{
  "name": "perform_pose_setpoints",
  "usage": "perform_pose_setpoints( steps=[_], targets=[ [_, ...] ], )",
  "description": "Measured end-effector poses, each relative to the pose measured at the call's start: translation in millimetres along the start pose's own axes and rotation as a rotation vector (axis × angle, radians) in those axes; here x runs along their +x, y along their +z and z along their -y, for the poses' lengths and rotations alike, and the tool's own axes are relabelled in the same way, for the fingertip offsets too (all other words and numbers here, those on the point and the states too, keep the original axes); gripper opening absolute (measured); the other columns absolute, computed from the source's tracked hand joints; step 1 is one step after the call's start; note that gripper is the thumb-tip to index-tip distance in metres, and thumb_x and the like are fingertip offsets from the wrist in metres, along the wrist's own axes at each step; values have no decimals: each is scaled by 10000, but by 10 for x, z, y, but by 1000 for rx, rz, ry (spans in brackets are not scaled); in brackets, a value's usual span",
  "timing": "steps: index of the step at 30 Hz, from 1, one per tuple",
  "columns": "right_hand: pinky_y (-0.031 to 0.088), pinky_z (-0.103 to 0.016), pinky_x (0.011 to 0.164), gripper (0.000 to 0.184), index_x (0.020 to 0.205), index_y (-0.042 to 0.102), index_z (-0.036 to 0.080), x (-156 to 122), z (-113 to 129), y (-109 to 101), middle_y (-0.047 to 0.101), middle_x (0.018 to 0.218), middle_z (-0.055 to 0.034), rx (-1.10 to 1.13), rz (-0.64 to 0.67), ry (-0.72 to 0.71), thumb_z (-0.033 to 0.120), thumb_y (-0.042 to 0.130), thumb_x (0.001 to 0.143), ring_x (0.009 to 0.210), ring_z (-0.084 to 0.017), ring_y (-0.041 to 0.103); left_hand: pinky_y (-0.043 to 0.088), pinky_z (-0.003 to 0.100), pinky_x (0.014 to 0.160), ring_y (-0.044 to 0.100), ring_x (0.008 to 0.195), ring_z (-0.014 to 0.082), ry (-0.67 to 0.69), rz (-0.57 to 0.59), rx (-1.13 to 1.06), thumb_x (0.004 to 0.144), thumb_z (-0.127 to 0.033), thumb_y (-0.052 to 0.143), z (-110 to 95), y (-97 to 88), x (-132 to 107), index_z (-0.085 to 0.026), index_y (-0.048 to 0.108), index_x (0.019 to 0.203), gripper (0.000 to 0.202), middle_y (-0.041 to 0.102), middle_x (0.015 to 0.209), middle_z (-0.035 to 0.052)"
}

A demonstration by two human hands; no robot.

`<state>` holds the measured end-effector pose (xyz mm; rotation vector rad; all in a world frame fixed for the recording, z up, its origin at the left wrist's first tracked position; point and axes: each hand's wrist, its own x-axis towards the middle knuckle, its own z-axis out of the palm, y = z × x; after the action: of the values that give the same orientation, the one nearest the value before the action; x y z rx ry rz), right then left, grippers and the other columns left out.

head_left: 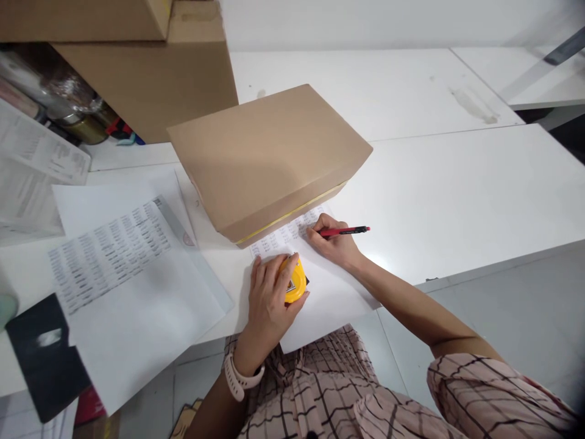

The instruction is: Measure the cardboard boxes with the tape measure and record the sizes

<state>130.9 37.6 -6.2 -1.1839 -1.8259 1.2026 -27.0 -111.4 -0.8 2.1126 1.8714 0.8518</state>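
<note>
My right hand is closed round a red and black pen, its writing end down at a sheet of paper with rows of print or writing near the top. My left hand rests on the same sheet, its fingers curled over a yellow tape measure. Just beyond both hands sits a brown cardboard box, covering part of the sheet's top edge. A yellow strip runs along the box's near side. The pen's tip is hidden by my fingers.
More printed sheets lie at the left, overlapping a black flat item. Larger cardboard boxes stand at the back left beside jars. The white table's front edge runs close to my body.
</note>
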Motion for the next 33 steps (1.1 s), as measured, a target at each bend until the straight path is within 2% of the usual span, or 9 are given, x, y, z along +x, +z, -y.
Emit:
perform_pose_setpoints(
  steps=[33],
  targets=[
    [248, -257, 497, 303, 649, 414, 235, 47, 24, -6, 433, 552, 57, 23, -74, -12, 320, 652, 815, 539, -96, 333, 308, 598, 1205, 562, 1238, 330, 2, -8, -5, 874, -257, 733, 20, 25, -14, -181, 475, 1461, 646, 619, 1341, 146]
  ],
)
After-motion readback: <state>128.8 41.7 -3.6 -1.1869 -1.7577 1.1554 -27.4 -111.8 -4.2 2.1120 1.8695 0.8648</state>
